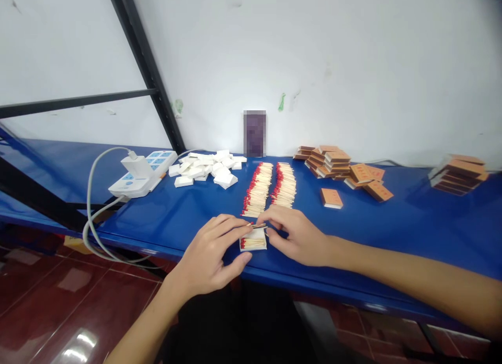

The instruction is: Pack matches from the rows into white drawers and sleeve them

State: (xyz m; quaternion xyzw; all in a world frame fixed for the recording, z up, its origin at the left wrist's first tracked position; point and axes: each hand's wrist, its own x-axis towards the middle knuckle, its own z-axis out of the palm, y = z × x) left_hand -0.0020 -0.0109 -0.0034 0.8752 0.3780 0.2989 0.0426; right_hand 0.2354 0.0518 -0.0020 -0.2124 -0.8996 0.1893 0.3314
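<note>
A small white matchbox tray (254, 247) lies near the front edge of the blue table, partly filled with red-headed matches. Above its back part, my right hand (296, 236) pinches a few matches (259, 226) between thumb and fingers. My left hand (215, 251) is at the tray's left side, fingers stretched out and thumb apart. Its fingertips touch the red heads of those matches, and its thumb is by the tray's front left corner. Just behind the hands lie two long rows of loose matches, a left row (259, 189) and a right row (285, 185), heads to the left.
White trays (204, 166) lie heaped at the back left, near a power strip (143, 174) with a cable. Orange matchbox covers (329, 160) are piled at the back right, with one box (331, 197) apart and another stack (458, 173) farther right. A pixelated dark rectangle (254, 134) stands against the wall.
</note>
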